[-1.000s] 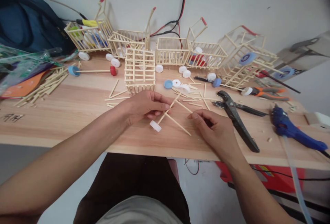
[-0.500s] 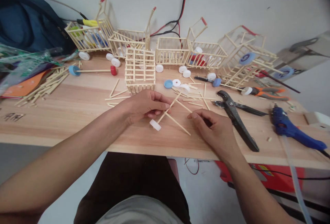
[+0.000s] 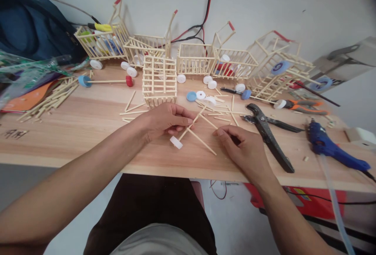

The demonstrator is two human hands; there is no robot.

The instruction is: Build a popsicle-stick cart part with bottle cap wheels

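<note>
Between my hands is a small frame of thin wooden sticks. One stick is an axle point(image 3: 183, 132) with a white bottle cap point(image 3: 176, 142) as a wheel at its near end and another white cap point(image 3: 209, 101) by its far end. Two more sticks slant off it to the right, a near stick point(image 3: 202, 142) and a far stick point(image 3: 208, 121). My left hand point(image 3: 170, 118) pinches the axle between thumb and fingers. My right hand point(image 3: 242, 145) is closed at the outer end of the far stick, fingertips pinching it.
Behind stand several stick-built carts point(image 3: 195, 57) with cap wheels; one stick basket point(image 3: 159, 80) sits nearer. To the right lie a black cutter point(image 3: 270, 137), orange-handled pliers point(image 3: 308, 106) and a blue glue gun point(image 3: 335, 145). Loose sticks point(image 3: 58, 94) pile at left.
Almost nothing differs. The view has shifted very slightly; both hands keep their hold on the sticks in the same place.
</note>
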